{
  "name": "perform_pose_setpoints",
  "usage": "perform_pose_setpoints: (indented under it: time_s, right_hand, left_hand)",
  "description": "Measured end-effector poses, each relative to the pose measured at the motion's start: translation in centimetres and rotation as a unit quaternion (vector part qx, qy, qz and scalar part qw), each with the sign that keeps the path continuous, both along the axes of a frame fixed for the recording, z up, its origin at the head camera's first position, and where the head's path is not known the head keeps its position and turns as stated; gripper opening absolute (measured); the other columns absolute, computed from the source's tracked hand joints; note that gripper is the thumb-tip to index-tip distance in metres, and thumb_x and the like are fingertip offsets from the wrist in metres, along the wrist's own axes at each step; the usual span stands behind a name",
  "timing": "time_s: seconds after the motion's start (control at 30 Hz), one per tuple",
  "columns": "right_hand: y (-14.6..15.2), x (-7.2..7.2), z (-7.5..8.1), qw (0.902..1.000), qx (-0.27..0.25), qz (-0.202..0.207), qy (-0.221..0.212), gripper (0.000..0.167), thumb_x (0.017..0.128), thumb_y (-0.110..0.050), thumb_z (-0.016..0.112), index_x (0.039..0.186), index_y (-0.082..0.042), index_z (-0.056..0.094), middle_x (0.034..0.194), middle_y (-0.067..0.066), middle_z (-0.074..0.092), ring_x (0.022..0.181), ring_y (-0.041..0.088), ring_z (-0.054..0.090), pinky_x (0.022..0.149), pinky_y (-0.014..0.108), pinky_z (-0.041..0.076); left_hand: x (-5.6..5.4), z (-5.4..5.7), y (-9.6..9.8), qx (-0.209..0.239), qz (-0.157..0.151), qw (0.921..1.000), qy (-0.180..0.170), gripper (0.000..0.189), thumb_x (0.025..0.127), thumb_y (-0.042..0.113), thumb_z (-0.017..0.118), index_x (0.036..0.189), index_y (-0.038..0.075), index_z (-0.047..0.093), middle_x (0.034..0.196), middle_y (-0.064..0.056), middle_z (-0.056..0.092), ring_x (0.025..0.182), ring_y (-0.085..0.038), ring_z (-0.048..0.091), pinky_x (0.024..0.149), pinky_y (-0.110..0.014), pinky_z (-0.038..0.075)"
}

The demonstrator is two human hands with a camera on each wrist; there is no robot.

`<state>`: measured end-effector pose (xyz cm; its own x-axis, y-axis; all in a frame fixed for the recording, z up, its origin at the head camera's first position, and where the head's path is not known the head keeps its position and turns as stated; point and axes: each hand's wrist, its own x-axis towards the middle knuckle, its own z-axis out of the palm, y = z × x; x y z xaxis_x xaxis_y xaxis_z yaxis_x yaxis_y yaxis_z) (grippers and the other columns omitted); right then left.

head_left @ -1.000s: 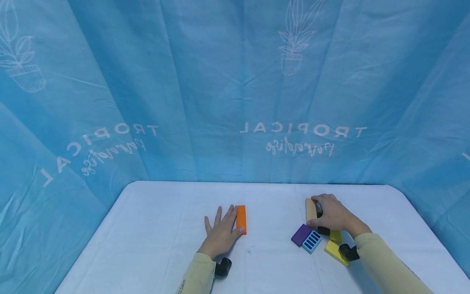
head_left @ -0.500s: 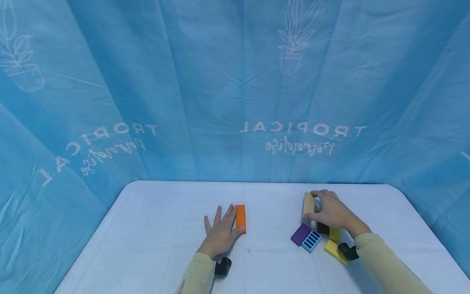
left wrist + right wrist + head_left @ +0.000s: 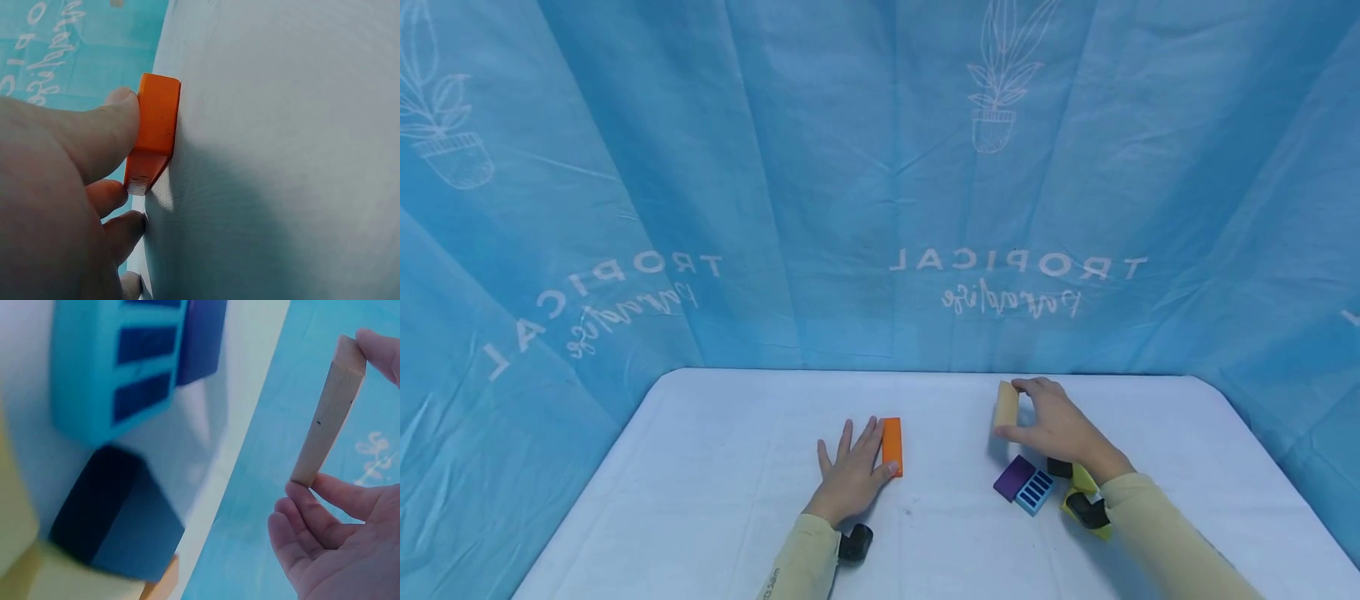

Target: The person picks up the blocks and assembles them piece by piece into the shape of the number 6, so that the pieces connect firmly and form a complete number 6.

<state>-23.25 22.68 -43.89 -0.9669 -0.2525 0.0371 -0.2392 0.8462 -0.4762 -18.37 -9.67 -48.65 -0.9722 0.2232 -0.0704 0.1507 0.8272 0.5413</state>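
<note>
My right hand pinches a plain wooden block by its two ends and holds it up above the table, its shadow below. In the right wrist view, the natural wood block stands between thumb and fingertips. My left hand lies with fingers spread on the white cloth, touching an orange block. The thumb rests at the block's near end and the index finger along its far left side. Up close in the left wrist view, the orange block shows beside the thumb.
Below the right hand lie a purple block, a light blue block with dark slots, a black block and yellow pieces, partly hidden by the wrist camera. A blue printed curtain surrounds the white-covered table.
My right hand has lifted the wooden block off the group and carried it left and away from me. My left hand and the orange block have stayed in place.
</note>
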Motion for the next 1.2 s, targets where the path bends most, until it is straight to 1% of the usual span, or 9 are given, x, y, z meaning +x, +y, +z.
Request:
perform_pose_setpoints:
  time_s: [0.2,0.33,0.6,0.77,1.07,1.2]
  right_hand:
    - [-1.3,-0.1,0.3,0.9997,-0.014,0.014,0.015,0.092,0.085,-0.057,0.073,0.146,0.005,0.044,0.144,0.028,0.047,0.134,0.047,0.040,0.105,0.064,0.039]
    - [-2.1,-0.3,0.2,0.9996,-0.019,0.014,0.013,0.093,0.085,-0.059,0.072,0.147,0.004,0.044,0.146,0.026,0.046,0.136,0.045,0.040,0.106,0.063,0.039]
    - [-3.7,-0.5,-0.1,0.9991,-0.042,0.009,0.006,0.093,0.083,-0.061,0.073,0.147,0.001,0.045,0.147,0.022,0.046,0.136,0.042,0.040,0.107,0.061,0.039]
    - [-4.7,-0.8,-0.3,0.9986,-0.053,0.006,0.006,0.092,0.083,-0.059,0.074,0.147,0.002,0.045,0.147,0.021,0.047,0.136,0.040,0.041,0.107,0.059,0.040]
    - [-6.5,-1.4,-1.1,0.9984,-0.052,-0.007,0.018,0.089,0.083,-0.058,0.075,0.145,0.002,0.049,0.143,0.022,0.051,0.130,0.039,0.045,0.103,0.057,0.044]
    - [-7.4,-1.7,-1.3,0.9983,-0.054,-0.015,0.018,0.089,0.082,-0.057,0.076,0.144,0.001,0.049,0.143,0.021,0.051,0.130,0.038,0.045,0.104,0.056,0.044]
  left_hand:
    - [-0.1,-0.1,0.0,0.000,0.002,1.0000,0.001,0.071,0.101,0.043,0.058,0.158,0.008,0.032,0.165,-0.011,0.027,0.153,-0.041,0.005,0.111,-0.073,-0.011]
    - [-0.1,0.0,0.0,0.004,0.003,1.0000,-0.002,0.071,0.101,0.042,0.058,0.158,0.008,0.032,0.165,-0.011,0.027,0.153,-0.041,0.005,0.111,-0.073,-0.011]
    - [-0.1,-0.1,-0.2,0.007,-0.001,1.0000,0.002,0.071,0.101,0.043,0.057,0.158,0.008,0.032,0.164,-0.011,0.027,0.153,-0.042,0.005,0.111,-0.073,-0.012]
    - [0.0,-0.1,-0.1,0.006,0.001,1.0000,0.004,0.071,0.101,0.043,0.057,0.158,0.008,0.033,0.164,-0.011,0.027,0.152,-0.042,0.005,0.111,-0.073,-0.011]
    - [0.0,-0.2,0.0,-0.002,0.004,1.0000,0.002,0.072,0.101,0.045,0.057,0.158,0.008,0.033,0.164,-0.011,0.027,0.152,-0.042,0.006,0.111,-0.073,-0.011]
    - [0.0,-0.2,0.0,-0.002,0.004,1.0000,0.003,0.072,0.101,0.045,0.057,0.158,0.008,0.033,0.164,-0.012,0.027,0.152,-0.042,0.006,0.111,-0.073,-0.011]
